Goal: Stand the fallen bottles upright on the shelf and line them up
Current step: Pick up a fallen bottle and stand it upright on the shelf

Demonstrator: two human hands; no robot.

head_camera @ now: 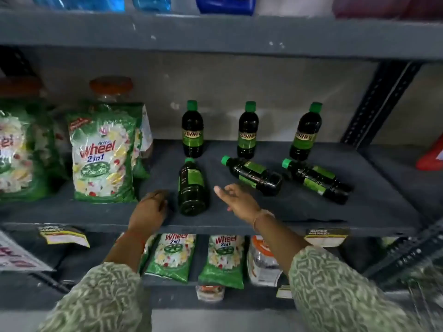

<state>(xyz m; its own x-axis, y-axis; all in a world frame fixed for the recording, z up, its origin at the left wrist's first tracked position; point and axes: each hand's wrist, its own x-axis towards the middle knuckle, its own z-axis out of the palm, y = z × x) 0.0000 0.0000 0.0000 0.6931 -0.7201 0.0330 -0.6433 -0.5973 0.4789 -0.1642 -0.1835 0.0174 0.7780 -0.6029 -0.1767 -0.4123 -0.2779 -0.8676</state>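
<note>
Three dark bottles with green caps stand upright at the back of the grey shelf [311,212]: left [192,130], middle [248,131] and right [305,133]. Three more lie on their sides in front of them: one near the front [191,188], base toward me, one in the middle [254,174], one on the right [316,180]. My left hand [151,209] rests on the shelf just left of the nearest fallen bottle, fingers curled, holding nothing. My right hand [237,200] hovers just right of that bottle, fingers apart, empty.
A green Wheel detergent bag [103,154] stands left of the bottles, with another bag [16,149] further left and a jar [111,88] behind. A slotted upright post [381,101] bounds the right side. More detergent packs [172,255] fill the shelf below.
</note>
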